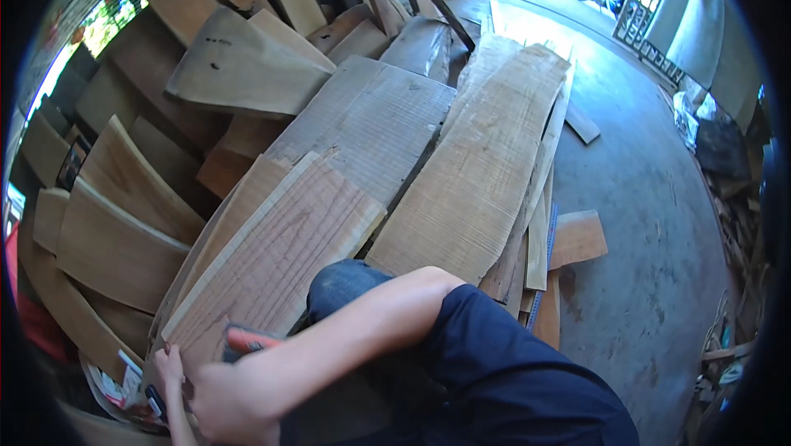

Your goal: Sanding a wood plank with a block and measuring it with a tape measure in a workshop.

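A reddish-brown plank with a pale edge (288, 252) slopes across the pile in front of me. At its near left corner is my left hand (170, 366), small in view, with its fingers closed on the plank's end. My right hand (227, 403), smeared by motion, is curled into a fist close to the plank's near end. Just beyond that fist an orange-red tool with a dark end (251, 339) shows over the plank. It appears to be in my right hand; my forearm hides part of it, and its kind is unclear.
A wide grey board (371, 121) and a long light-brown slab (482, 166) lie beyond the plank. Many curved boards (124, 232) lean at the left. A blue ruler-like strip (544, 265) stands by the slab's right side. Concrete floor (643, 224) extends toward the gate (647, 9).
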The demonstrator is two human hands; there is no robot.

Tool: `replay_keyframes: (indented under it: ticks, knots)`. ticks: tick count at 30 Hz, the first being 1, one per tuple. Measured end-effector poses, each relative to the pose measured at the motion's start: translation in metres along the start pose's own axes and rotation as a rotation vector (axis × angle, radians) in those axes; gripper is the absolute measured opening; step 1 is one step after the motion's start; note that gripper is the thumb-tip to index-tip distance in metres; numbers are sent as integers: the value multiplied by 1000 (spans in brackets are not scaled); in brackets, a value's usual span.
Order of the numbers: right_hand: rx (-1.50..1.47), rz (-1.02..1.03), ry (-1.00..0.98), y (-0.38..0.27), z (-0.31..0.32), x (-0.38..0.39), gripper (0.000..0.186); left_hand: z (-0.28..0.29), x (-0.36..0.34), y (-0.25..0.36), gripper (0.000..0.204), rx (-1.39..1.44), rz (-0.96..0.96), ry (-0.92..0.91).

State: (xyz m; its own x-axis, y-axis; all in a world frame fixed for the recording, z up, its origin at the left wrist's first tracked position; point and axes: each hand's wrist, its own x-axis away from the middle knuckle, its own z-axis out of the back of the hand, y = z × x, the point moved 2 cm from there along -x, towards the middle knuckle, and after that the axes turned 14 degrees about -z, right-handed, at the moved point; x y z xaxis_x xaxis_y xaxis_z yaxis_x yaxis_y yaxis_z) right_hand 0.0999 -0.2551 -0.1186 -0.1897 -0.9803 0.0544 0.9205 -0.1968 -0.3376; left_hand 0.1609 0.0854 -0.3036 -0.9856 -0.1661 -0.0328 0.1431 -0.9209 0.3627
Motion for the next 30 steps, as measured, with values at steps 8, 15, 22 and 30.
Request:
replay_keyframes:
  ticks: [8,15,22,30]
  knots:
    - [-49,467,103,-11,-92,-96,28,-6,-56,166,26,149,-170,40]
    - [59,898,188,51,-142,-184,27,-30,-43,248,37,-212,-432,125]
    - [69,1468,284,83,-163,-188,29,0,68,44,34,-347,-322,63]
    - [167,1279,204,11,-190,-188,25,-45,76,97,6,149,-223,186]
